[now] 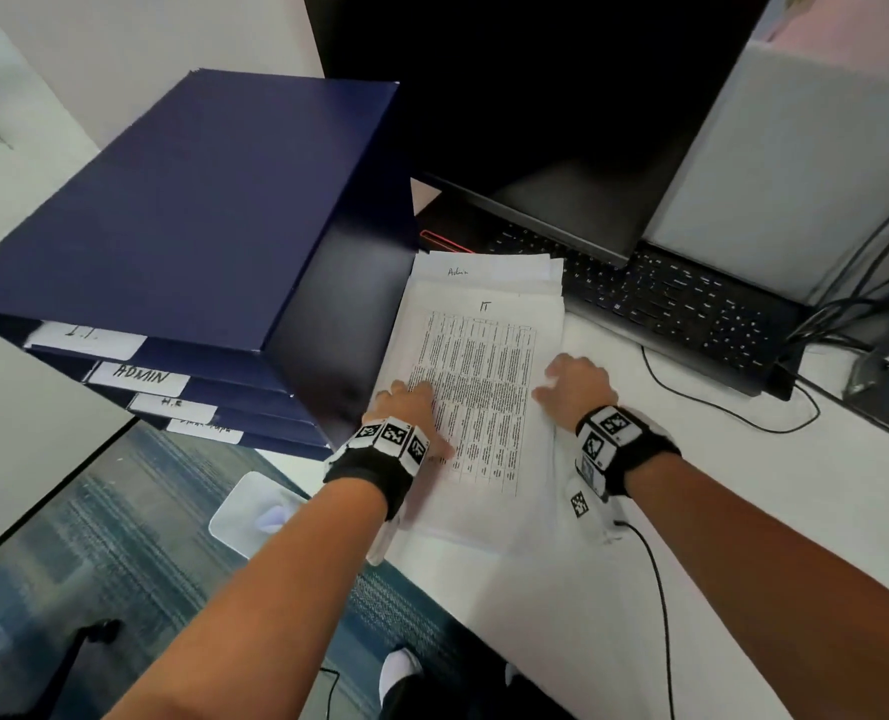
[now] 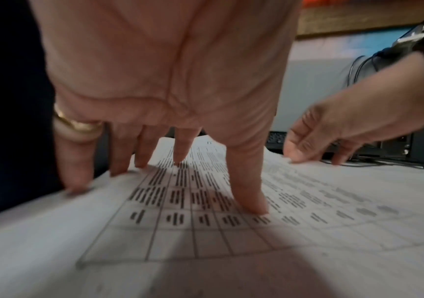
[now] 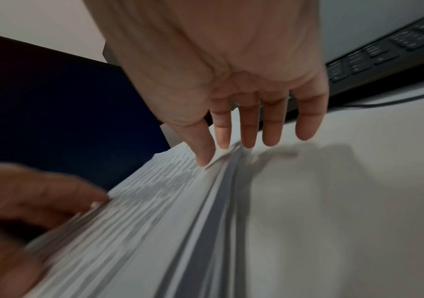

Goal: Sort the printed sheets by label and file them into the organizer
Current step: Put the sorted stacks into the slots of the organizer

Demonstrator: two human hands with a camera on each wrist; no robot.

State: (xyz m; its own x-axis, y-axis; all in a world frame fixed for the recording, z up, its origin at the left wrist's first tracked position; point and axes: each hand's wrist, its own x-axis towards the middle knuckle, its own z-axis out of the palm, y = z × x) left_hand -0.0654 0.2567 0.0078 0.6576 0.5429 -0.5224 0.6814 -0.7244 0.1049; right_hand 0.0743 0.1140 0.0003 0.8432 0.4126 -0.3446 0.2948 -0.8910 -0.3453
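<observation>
A stack of sheets (image 1: 484,387) lies on the white table (image 1: 743,511), just right of the dark blue organizer (image 1: 182,210) and in front of the keyboard (image 1: 681,304). The top sheet carries a printed grid and a handwritten "IT" at its head; a sheet marked "Admin" sticks out behind it.

The left hand (image 1: 406,402) rests on the left part of the top sheet, its grip wide: straight fingers (image 2: 249,193) spread and pressing down by their tips, holding nothing. A gold ring (image 2: 78,127) sits on one finger.

The right hand (image 1: 577,381) is at the stack's right edge, fingers loosely extended, the thumb (image 3: 200,145) touching the top sheet's edge; its grip is also wide, nothing clasped.

The organizer's trays bear labels, among them "ADMIN" (image 1: 140,376).
</observation>
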